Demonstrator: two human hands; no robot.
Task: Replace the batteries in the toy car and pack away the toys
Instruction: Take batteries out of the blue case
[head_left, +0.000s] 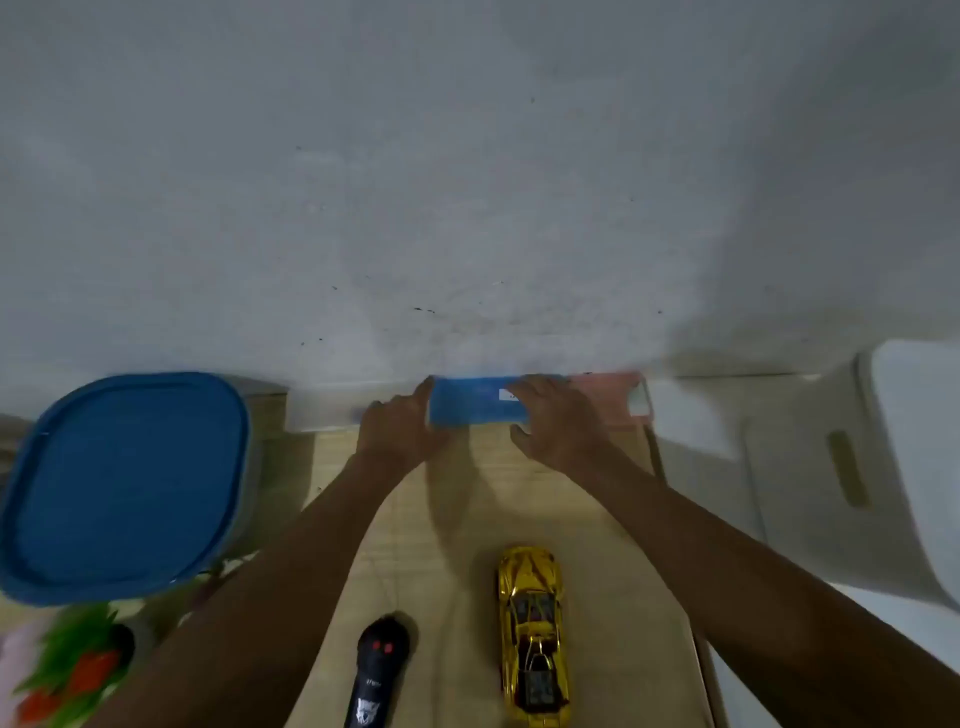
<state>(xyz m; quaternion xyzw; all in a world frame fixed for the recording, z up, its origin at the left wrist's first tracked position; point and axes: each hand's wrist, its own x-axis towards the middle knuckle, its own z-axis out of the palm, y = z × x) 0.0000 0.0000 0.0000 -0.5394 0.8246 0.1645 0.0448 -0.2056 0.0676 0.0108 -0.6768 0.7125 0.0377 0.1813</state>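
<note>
Both hands on the far blue rectangular box

Left hand (400, 423) and right hand (558, 415) grasp the blue rectangular box (475, 402); its white label is unreadable; shiny gold toy car (532, 631) near

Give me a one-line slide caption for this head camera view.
Both hands, left hand and right hand, grasp a blue box by the wall, behind the gold toy car and black remote.

Light wooden tabletop (597, 545) is carrying a gold toy car (532, 634), a black remote (376, 670) beside it, and a blue box (475, 402) sitting at the far edge against the wall.
</note>
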